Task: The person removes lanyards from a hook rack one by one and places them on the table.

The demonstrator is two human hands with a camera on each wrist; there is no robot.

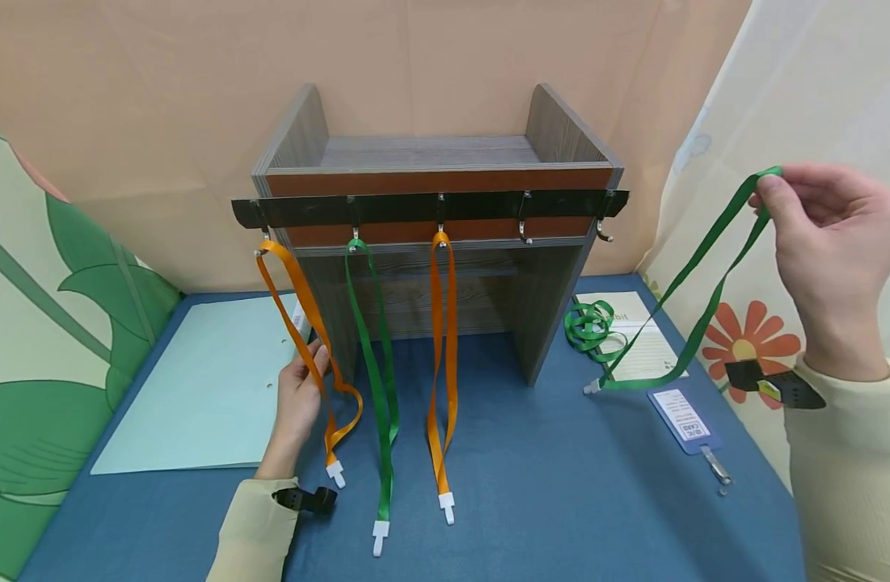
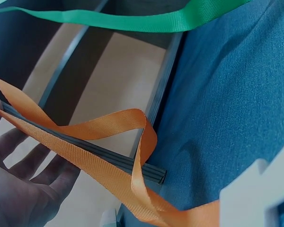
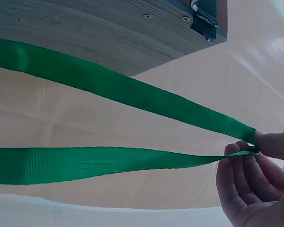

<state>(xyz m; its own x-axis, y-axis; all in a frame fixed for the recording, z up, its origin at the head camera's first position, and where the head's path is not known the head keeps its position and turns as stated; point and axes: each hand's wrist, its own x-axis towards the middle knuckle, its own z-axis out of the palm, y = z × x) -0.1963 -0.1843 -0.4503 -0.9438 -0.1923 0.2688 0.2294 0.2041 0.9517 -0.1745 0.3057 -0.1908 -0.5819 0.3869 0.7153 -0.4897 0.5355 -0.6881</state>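
In the head view, my right hand (image 1: 837,234) is raised at the right and pinches the top of a green lanyard (image 3: 94,158) between thumb and fingers. Its loop hangs down to a white clip (image 1: 593,387) above the table. My left hand (image 1: 299,396) is beside the left side panel of a grey wooden shelf (image 1: 550,299), just behind a hanging orange lanyard (image 1: 299,279). Its fingers look extended against the panel edge, partly covered by the orange strap. Another green lanyard (image 1: 373,364) and a second orange lanyard (image 1: 452,323) hang from neighbouring hooks.
A black hook rail (image 1: 401,208) runs along the shelf front; two bare hooks (image 1: 523,233) are at its right. A coiled green lanyard (image 1: 586,323) lies by a notepad (image 1: 622,311). A blue card holder (image 1: 683,420) lies nearer; pale blue sheets (image 1: 197,388) lie left.
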